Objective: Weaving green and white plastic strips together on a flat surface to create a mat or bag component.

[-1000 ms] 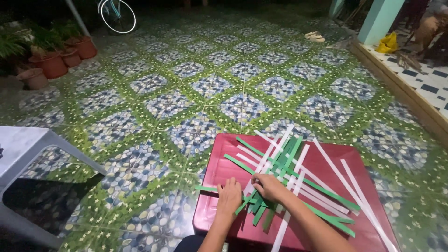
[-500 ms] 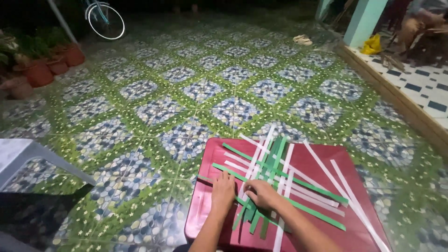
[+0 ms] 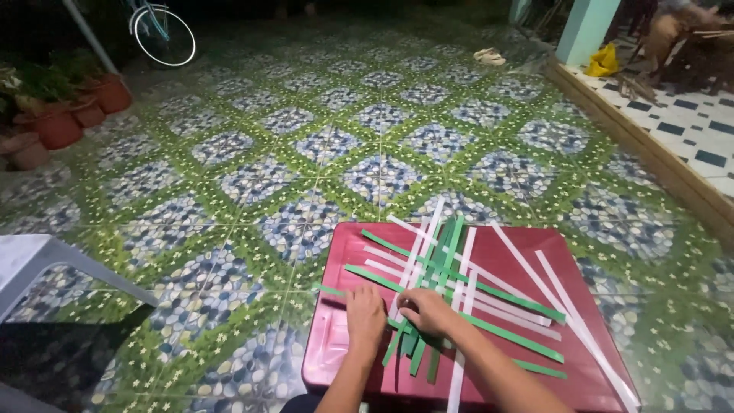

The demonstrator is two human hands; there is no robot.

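Head view: the left hand (image 3: 365, 315) and right hand (image 3: 425, 310) lie side by side, fingers flat and pressing, not gripping, the near end of the crossed green and white strips (image 3: 451, 283) on the red tabletop (image 3: 527, 245). The strips are thin, flat bands; their long axes fan away from the hands, the right hand nearer the crossing.

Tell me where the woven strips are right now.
In the head view, the green and white strips lie crossed on the red tabletop, lower centre, with the left hand and right hand pressing their near ends.
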